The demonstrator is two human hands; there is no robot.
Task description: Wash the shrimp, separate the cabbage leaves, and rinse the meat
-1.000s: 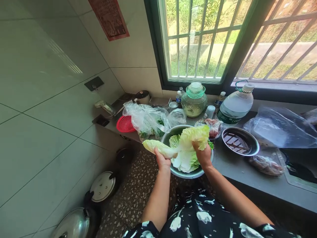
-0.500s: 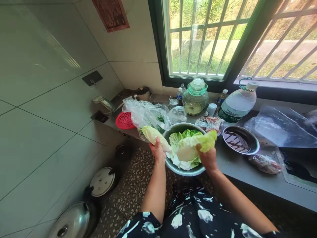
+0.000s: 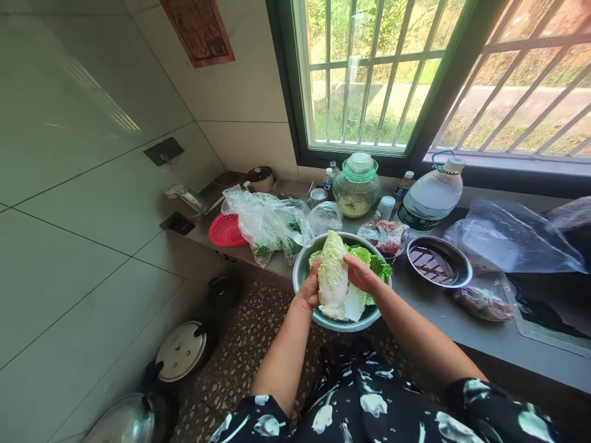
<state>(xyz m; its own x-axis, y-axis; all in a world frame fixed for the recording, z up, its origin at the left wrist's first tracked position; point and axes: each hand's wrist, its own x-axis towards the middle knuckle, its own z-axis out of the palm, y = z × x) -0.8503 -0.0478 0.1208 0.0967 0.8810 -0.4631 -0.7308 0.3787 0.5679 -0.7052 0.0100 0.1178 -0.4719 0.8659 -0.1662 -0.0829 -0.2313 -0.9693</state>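
Grey countertop crammed with metal bowl, red strainer, plastic bags, glass jar, water jug, dark dish.

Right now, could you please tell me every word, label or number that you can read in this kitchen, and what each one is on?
No text can be read.
Red poster on the tiled wall: dark print, too blurred to read.
Big water jug: dark label, lettering too small.
Small bottle beside the glass jar: blue label, unreadable.
The cabbage in both hands, left hand and right hand, and the metal bowl carry no writing.
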